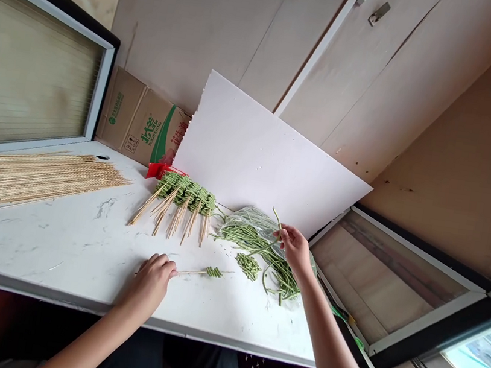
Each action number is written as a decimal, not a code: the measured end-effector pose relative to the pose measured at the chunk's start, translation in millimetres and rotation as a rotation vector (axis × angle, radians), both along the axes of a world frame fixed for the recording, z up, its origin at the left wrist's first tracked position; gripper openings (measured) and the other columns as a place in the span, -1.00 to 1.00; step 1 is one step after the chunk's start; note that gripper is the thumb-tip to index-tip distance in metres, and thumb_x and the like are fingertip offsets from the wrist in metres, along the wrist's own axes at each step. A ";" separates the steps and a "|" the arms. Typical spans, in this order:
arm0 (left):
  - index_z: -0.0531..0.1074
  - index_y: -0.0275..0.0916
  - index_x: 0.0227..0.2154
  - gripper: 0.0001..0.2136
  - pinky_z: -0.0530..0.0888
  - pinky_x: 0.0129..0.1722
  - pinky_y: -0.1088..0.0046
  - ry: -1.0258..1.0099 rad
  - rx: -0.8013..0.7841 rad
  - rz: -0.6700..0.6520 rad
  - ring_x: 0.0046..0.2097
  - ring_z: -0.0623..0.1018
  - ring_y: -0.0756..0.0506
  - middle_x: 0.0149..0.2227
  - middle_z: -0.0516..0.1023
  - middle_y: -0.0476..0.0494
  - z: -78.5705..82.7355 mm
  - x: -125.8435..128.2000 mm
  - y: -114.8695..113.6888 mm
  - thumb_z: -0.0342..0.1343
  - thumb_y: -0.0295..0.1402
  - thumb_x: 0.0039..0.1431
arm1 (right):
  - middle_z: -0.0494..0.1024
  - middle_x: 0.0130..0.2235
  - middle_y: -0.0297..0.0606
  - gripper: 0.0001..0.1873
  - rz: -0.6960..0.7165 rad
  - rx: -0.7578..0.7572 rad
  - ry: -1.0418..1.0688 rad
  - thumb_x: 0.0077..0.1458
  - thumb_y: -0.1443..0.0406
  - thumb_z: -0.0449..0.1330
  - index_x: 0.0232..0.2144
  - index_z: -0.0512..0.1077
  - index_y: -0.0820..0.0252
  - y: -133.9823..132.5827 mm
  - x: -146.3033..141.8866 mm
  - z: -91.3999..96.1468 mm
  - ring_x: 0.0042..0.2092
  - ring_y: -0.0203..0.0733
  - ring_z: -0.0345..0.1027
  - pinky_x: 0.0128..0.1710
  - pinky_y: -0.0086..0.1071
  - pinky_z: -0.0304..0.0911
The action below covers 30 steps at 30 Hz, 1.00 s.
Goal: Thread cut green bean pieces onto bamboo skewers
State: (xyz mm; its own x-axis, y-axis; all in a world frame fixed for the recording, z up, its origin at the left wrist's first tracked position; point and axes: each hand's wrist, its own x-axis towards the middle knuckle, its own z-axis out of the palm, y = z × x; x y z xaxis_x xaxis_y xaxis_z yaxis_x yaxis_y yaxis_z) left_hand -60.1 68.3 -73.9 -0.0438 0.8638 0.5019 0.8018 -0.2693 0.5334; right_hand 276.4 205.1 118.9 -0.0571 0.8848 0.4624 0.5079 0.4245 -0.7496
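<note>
My left hand [153, 279] is closed round a thin bamboo skewer that points right, low over the white table. Folded green bean [213, 271] is threaded on this skewer near its bare tip. My right hand [294, 245] pinches a long green bean [276, 216], whose end sticks up above the fingers. Below that hand lies a heap of loose long beans [279, 266], partly on a clear plastic bag [250, 215]. A small pile of short bean pieces [247, 266] sits just left of the heap.
Finished-looking bean skewers [187, 194] are stacked at the back, sticks towards me. Many bare bamboo skewers [36, 176] lie at the left. A cardboard box [144, 121] and a white board [268, 151] stand behind. Framed glass panels flank the table [80, 258].
</note>
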 end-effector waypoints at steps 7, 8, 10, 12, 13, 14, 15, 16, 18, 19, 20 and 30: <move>0.53 -0.22 -0.42 -0.70 0.36 -0.12 0.29 -0.001 -0.036 -0.039 -0.16 0.50 -0.18 -0.31 0.53 -0.17 1.9 -19.0 8.4 -0.06 -0.47 0.37 | 0.67 -0.23 -0.12 -0.26 -0.100 0.009 0.275 0.00 -0.20 0.32 0.00 0.57 0.24 -56.4 0.6 -29.6 -0.32 -0.14 0.43 -0.38 -0.32 0.28; 0.53 -0.22 -0.42 -0.70 0.35 -0.12 0.29 -0.003 -0.041 -0.040 -0.15 0.50 -0.18 -0.31 0.54 -0.17 1.8 -21.6 8.8 -0.05 -0.47 0.36 | 0.67 -0.23 -0.12 -0.26 -0.097 -0.003 0.310 -0.03 -0.20 0.34 -0.01 0.58 0.23 -62.5 -1.0 -30.8 -0.31 -0.13 0.45 -0.37 -0.32 0.30; 0.55 -0.22 -0.43 -0.72 0.34 -0.14 0.31 0.005 -0.060 -0.038 -0.14 0.51 -0.19 -0.30 0.56 -0.19 2.0 -26.0 7.7 -0.03 -0.47 0.34 | 0.68 -0.22 -0.10 -0.26 -0.080 -0.016 0.390 -0.08 -0.19 0.39 -0.03 0.57 0.22 -75.1 -6.0 -30.8 -0.28 -0.10 0.49 -0.35 -0.31 0.33; 0.56 -0.23 -0.43 -0.72 0.32 -0.16 0.30 0.030 -0.076 -0.021 -0.12 0.50 -0.21 -0.29 0.57 -0.22 3.7 -29.2 3.9 -0.01 -0.46 0.33 | 0.69 -0.21 -0.09 -0.28 -0.059 -0.012 0.466 -0.11 -0.17 0.43 -0.06 0.57 0.20 -88.6 -13.1 -29.5 -0.24 -0.09 0.51 -0.33 -0.32 0.35; 0.57 -0.23 -0.42 -0.73 0.31 -0.16 0.29 0.047 -0.074 -0.008 -0.10 0.50 -0.23 -0.27 0.58 -0.23 5.8 -30.1 1.2 0.00 -0.45 0.32 | 0.69 -0.20 -0.09 -0.29 -0.047 -0.007 0.495 -0.12 -0.16 0.44 -0.06 0.57 0.20 -95.7 -17.5 -29.1 -0.23 -0.08 0.52 -0.32 -0.32 0.36; 0.59 -0.23 -0.39 -0.74 0.31 -0.16 0.27 0.061 -0.062 0.006 -0.07 0.49 -0.25 -0.25 0.59 -0.25 9.2 -30.5 -1.8 0.01 -0.45 0.32 | 0.69 -0.20 -0.09 -0.30 -0.033 -0.002 0.522 -0.12 -0.15 0.45 -0.07 0.57 0.19 -102.9 -22.7 -29.5 -0.23 -0.08 0.53 -0.32 -0.32 0.37; 0.60 -0.24 -0.34 -0.76 0.31 -0.15 0.25 0.071 -0.040 0.020 -0.04 0.48 -0.27 -0.21 0.60 -0.27 14.2 -30.3 -5.2 0.02 -0.45 0.32 | 0.69 -0.20 -0.10 -0.31 -0.019 0.000 0.547 -0.12 -0.14 0.46 -0.08 0.57 0.18 -109.8 -28.6 -30.8 -0.23 -0.07 0.53 -0.32 -0.32 0.37; 0.61 -0.24 -0.28 -0.78 0.32 -0.13 0.24 0.073 -0.008 0.030 -0.02 0.48 -0.29 -0.18 0.60 -0.28 21.0 -29.5 -8.9 0.03 -0.44 0.32 | 0.69 -0.20 -0.10 -0.33 -0.005 0.003 0.573 -0.13 -0.13 0.47 -0.09 0.57 0.17 -116.4 -35.3 -33.3 -0.23 -0.08 0.53 -0.32 -0.32 0.38; 0.61 -0.23 -0.20 -0.80 0.34 -0.10 0.20 0.053 0.084 0.034 0.00 0.48 -0.30 -0.12 0.60 -0.28 40.5 -25.7 -17.9 0.05 -0.42 0.33 | 0.69 -0.21 -0.12 -0.36 0.018 0.007 0.630 -0.14 -0.11 0.49 -0.12 0.57 0.17 -127.8 -50.8 -41.9 -0.25 -0.10 0.53 -0.31 -0.32 0.39; 0.60 -0.22 -0.19 -0.80 0.36 -0.09 0.19 0.029 0.144 0.031 -0.01 0.49 -0.29 -0.12 0.60 -0.26 52.6 -22.7 -23.4 0.05 -0.41 0.35 | 0.69 -0.21 -0.13 -0.38 0.023 0.010 0.658 -0.13 -0.10 0.50 -0.14 0.57 0.17 -132.3 -59.5 -47.9 -0.26 -0.11 0.52 -0.31 -0.32 0.39; 0.59 -0.20 -0.20 -0.80 0.38 -0.08 0.17 0.003 0.213 0.026 -0.01 0.49 -0.29 -0.12 0.60 -0.24 65.4 -18.9 -29.6 0.04 -0.39 0.37 | 0.69 -0.22 -0.13 -0.38 0.023 0.013 0.685 -0.13 -0.11 0.50 -0.16 0.57 0.18 -136.0 -68.8 -54.7 -0.28 -0.12 0.51 -0.31 -0.31 0.40; 0.51 -0.17 -0.02 -0.81 0.57 -0.01 0.18 -0.299 0.486 -0.207 -0.01 0.59 -0.20 -0.08 0.61 -0.23 117.1 27.3 -66.4 0.08 -0.40 0.38 | 0.67 -0.25 -0.12 -0.62 0.182 0.094 0.592 0.14 0.00 0.37 -0.20 0.57 0.18 -166.6 -161.9 -110.3 -0.27 -0.09 0.51 -0.21 -0.23 0.45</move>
